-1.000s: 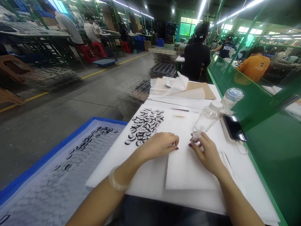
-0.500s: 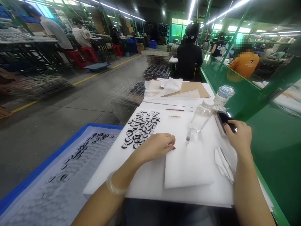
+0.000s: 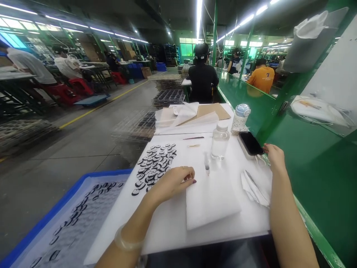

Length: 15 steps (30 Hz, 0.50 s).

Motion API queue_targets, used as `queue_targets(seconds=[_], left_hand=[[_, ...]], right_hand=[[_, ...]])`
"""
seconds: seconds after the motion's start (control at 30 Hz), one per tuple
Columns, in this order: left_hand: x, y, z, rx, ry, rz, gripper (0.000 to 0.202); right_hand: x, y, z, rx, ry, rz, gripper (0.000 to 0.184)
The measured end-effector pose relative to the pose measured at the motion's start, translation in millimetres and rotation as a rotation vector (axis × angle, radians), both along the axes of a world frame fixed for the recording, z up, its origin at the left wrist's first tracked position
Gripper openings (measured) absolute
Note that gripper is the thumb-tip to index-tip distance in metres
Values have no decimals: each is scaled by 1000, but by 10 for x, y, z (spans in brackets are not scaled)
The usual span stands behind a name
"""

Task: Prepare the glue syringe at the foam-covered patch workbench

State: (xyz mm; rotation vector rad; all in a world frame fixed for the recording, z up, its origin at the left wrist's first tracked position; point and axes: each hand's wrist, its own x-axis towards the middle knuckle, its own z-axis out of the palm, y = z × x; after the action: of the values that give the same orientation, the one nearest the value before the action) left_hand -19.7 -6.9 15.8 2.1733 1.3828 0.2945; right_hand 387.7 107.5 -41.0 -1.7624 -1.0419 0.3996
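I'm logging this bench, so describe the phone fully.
The phone lies face up, slanted, on the white worktop, right of the clear bottle, its glossy-looking screen dark, pale edging along its left. A pale cable shows by its near end. The right hand is by its near right corner; contact is unclear.

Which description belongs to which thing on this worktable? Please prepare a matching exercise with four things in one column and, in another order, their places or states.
Column one:
1. Syringe
2. Smartphone
3. Clear bottle
4. Right hand

Column two:
A. Standing upright, with a whitish cap
B. Bent fingers, just right of the phone
C. Lying on the white pad
D. Screen upward and dark

Right pairs: 1-C, 2-D, 3-A, 4-B.
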Motion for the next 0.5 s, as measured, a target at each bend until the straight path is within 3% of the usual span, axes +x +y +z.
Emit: queue_targets(seconds=[0.27, 0.5], left_hand=[[5, 20, -22, -50, 25, 23, 22], [10, 34, -58, -82, 18, 45, 23]], right_hand=[[-56, 133, -79, -113, 200, -18, 25], [-71, 173, -120, -128, 221, 26, 25]])
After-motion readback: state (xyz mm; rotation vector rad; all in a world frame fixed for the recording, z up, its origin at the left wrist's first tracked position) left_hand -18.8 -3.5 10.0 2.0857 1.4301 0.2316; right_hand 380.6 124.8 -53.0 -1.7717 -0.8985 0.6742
